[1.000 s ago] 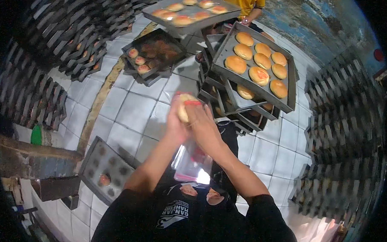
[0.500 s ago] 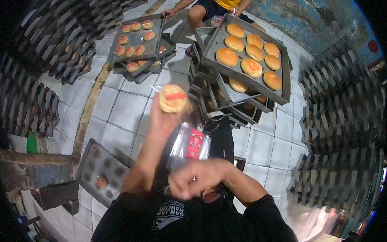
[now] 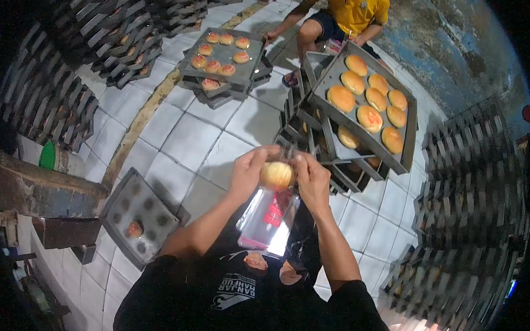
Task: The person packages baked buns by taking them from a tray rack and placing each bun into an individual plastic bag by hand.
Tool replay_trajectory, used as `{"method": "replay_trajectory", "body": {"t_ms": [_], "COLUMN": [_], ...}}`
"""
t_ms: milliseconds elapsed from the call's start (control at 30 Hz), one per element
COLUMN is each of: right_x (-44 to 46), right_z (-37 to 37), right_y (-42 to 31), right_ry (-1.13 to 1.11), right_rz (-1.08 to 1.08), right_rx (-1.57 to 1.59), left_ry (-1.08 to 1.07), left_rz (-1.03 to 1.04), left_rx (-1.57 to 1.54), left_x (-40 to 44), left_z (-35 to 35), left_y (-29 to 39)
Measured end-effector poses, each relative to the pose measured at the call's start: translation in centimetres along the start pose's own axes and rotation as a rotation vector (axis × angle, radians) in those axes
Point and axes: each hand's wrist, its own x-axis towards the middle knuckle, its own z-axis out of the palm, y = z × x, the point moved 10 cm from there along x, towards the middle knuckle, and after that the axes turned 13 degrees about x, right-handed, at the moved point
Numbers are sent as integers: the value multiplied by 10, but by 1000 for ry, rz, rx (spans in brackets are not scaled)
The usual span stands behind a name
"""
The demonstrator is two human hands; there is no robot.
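Observation:
A round golden bun [image 3: 277, 177] sits in what looks like a clear plastic bag, held up in front of my lap. My left hand [image 3: 250, 174] pinches the bag's left side near its top. On the other side, my right hand [image 3: 313, 182] has thumb and finger closed on the bag's right edge. The film between the hands is slightly blurred. Just below, a stack of clear plastic bags [image 3: 256, 226] with a red printed label [image 3: 277, 211] lies on my lap.
Ahead on the right, stacked metal trays [image 3: 405, 153] carry several buns. Another tray stack [image 3: 245, 76] with smaller buns stands ahead left, touched by a co-worker's hand [image 3: 271, 35]. A tray [image 3: 113, 210] with one bun lies at left. Tray racks [image 3: 460, 166] line the sides.
My left hand has brought the bun down and toward me. My right hand has risen from near my chest to meet it, and both hands now hold the bag around the bun.

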Motion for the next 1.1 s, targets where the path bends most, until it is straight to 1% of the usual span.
{"method": "replay_trajectory", "body": {"t_ms": [67,100,167,200,233,267,300,333,400,433,467,533,633,667,700,733,767,800,833,867,900,933,967,1000,1067,1100], "right_x": [-3,-11,2,6,24,33,25,19,-19,-42,-65,-94,-73,-56,-34,-13,7,31,56,79,110,115,119,121,79,55], "right_z": [10,10,5,1,-5,-10,-9,-3,5,13,27,48,34,18,2,-20,-31,-33,-29,-17,0,11,28,46,68,78], "right_y": [-43,-70,-65,-58,-19,15,18,16,54,84,100,116,64,49,13,-27,-61,-104,-128,-158,-162,-165,-167,-173,-167,-140], "right_ry": [-68,-19,-14,-8,-17,25,-18,-68,-74,-110,-170,-162,-85,-7,-7,62,131,179,202,199,82,82,82,83,-118,-286], "right_rz": [-296,-424,-402,-372,-73,223,273,317,467,531,637,789,666,499,290,-36,-75,-325,-363,-578,-540,-579,-620,-665,-566,-416], "right_rx": [-81,-61,-51,-42,132,297,375,450,484,472,564,766,855,811,687,397,125,34,-54,-110,-173,-295,-415,-531,-336,-269], "left_ry": [118,129,149,205,255,306,407,383,330,166,119,26,-64,-36,-11,15,39,43,51,64,6,-16,-150,-76,-40,-56], "left_rz": [-38,-58,-124,-112,-97,-74,143,152,159,97,-69,-412,-373,-332,-293,-252,-217,-179,-142,-104,-173,-76,-164,-26,265,269], "left_rx": [116,44,-98,-21,62,147,378,379,375,348,210,-67,-553,-616,-681,-746,-727,-396,-63,272,452,472,476,632,820,811], "left_x": [4,9,11,12,19,22,15,10,-19,-26,-31,-49,-22,-10,-1,8,19,22,21,19,10,2,-16,-35,-57,-56], "left_z": [-10,-10,-9,-19,-32,-43,-52,-52,-53,-48,-44,-34,-14,-15,-14,-12,-10,-15,-19,-21,-14,-2,8,11,19,20], "left_y": [6,6,-3,-8,-16,-10,21,18,4,-31,-60,-107,-97,-76,-42,-19,-12,-10,-14,-20,-51,-78,-75,-63,-39,-43]}}
